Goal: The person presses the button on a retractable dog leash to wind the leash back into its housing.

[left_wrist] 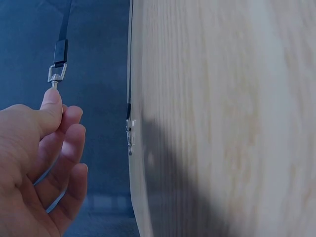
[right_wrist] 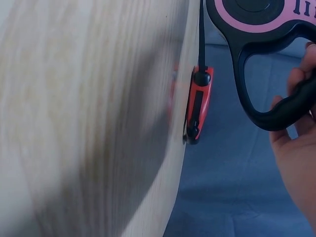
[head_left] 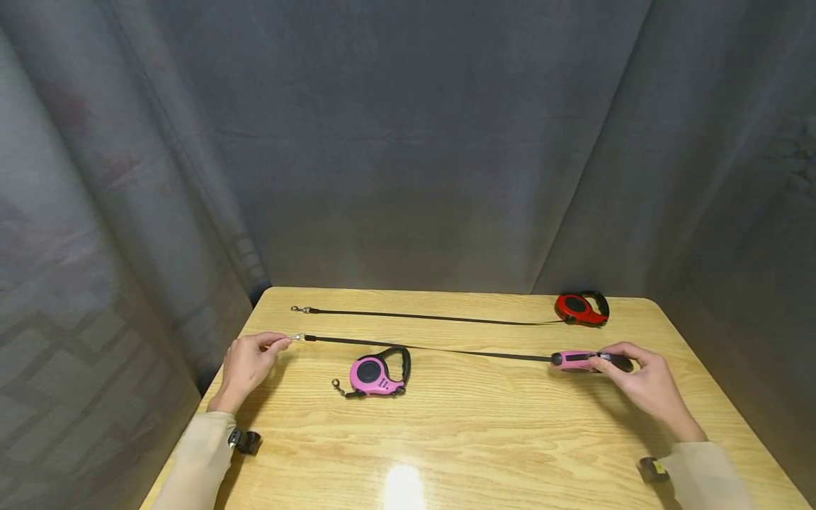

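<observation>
A pink retractable leash (head_left: 574,360) is held just above the wooden table (head_left: 484,439) on the right. My right hand (head_left: 610,360) grips its black handle (right_wrist: 279,108); the pink housing (right_wrist: 256,15) shows in the right wrist view. Its black strap (head_left: 433,348) runs left, pulled out straight. My left hand (head_left: 280,343) pinches the metal clip (left_wrist: 56,74) at the strap's end between thumb and fingers (left_wrist: 52,106). A second pink leash (head_left: 376,374) lies retracted on the table between my hands, nearer to me than the strap.
A red leash (head_left: 580,309) lies at the back right, its strap (head_left: 433,317) stretched left to a clip (head_left: 299,309). Grey curtains close in the table on three sides. Wrist cameras (head_left: 247,441) sit on both sleeves.
</observation>
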`<state>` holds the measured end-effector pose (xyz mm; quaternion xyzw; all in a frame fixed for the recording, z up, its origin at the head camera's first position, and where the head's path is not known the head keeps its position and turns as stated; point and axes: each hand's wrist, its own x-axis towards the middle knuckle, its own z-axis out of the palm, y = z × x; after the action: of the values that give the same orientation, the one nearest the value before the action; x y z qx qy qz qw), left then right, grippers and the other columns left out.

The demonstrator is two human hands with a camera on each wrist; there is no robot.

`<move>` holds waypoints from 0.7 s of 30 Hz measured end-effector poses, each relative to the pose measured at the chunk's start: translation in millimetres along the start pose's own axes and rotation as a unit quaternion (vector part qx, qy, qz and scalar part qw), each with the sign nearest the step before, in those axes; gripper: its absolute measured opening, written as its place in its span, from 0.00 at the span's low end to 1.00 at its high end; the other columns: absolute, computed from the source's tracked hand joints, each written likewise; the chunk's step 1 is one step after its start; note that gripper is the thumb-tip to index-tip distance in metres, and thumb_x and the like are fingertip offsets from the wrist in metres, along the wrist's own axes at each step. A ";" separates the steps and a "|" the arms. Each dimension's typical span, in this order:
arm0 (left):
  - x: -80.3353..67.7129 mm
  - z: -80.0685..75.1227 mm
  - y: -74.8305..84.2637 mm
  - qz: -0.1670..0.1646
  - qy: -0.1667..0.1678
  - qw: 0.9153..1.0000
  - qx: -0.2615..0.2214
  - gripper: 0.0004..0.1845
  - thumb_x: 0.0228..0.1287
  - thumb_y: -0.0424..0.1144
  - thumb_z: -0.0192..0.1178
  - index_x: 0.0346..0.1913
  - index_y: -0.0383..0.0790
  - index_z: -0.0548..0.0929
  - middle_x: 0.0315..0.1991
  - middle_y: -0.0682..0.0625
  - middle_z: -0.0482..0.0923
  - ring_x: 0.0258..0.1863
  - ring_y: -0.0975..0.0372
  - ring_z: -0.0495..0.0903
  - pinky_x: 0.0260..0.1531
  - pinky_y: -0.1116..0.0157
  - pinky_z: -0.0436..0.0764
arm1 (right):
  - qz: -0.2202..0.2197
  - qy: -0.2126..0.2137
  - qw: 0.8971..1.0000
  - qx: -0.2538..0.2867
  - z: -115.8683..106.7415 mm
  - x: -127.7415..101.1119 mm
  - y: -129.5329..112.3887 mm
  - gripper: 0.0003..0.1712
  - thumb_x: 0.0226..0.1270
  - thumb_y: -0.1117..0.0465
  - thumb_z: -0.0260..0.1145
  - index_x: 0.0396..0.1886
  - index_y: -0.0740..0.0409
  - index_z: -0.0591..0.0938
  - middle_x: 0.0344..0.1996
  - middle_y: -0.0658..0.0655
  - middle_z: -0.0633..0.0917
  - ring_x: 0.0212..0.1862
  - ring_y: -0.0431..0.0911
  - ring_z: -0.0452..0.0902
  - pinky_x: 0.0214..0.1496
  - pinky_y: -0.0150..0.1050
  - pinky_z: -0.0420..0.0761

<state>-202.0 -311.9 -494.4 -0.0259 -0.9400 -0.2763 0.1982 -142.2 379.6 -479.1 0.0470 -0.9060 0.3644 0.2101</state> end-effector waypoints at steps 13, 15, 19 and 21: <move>-2.0 0.6 5.3 -0.001 -0.011 1.000 -0.005 0.11 0.72 0.45 0.71 0.46 0.41 0.95 0.38 0.45 0.94 0.32 0.53 0.90 0.30 0.56 0.81 | -0.014 0.001 1.000 0.005 8.4 0.6 -3.4 0.07 0.62 0.61 0.83 0.37 0.53 0.91 0.33 0.25 0.85 0.39 0.21 0.75 0.46 0.18 0.70; -2.1 0.8 5.4 0.000 -0.010 1.000 -0.005 0.11 0.72 0.45 0.72 0.46 0.41 0.95 0.38 0.45 0.94 0.31 0.53 0.89 0.29 0.57 0.81 | -0.015 0.002 1.000 0.005 9.6 0.6 -3.5 0.07 0.61 0.61 0.83 0.36 0.53 0.91 0.33 0.25 0.85 0.39 0.21 0.75 0.46 0.18 0.69; -2.1 1.1 5.0 0.004 -0.008 1.000 -0.004 0.11 0.72 0.45 0.72 0.45 0.42 0.95 0.38 0.45 0.94 0.31 0.54 0.90 0.29 0.60 0.80 | -0.013 0.002 1.000 0.005 10.9 1.0 -5.5 0.08 0.61 0.60 0.83 0.37 0.53 0.91 0.34 0.25 0.85 0.41 0.19 0.75 0.47 0.18 0.69; -1.9 0.9 4.9 0.004 -0.008 1.000 -0.004 0.11 0.72 0.45 0.72 0.46 0.42 0.95 0.39 0.45 0.94 0.31 0.54 0.89 0.29 0.60 0.80 | -0.011 0.002 1.000 0.004 11.4 1.5 -6.5 0.08 0.61 0.60 0.83 0.37 0.53 0.91 0.33 0.25 0.85 0.41 0.19 0.75 0.47 0.18 0.69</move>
<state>-199.8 -307.2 -493.3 -0.0330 -0.9405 -0.2789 0.1913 -145.9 367.2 -481.7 0.0573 -0.9034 0.3661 0.2157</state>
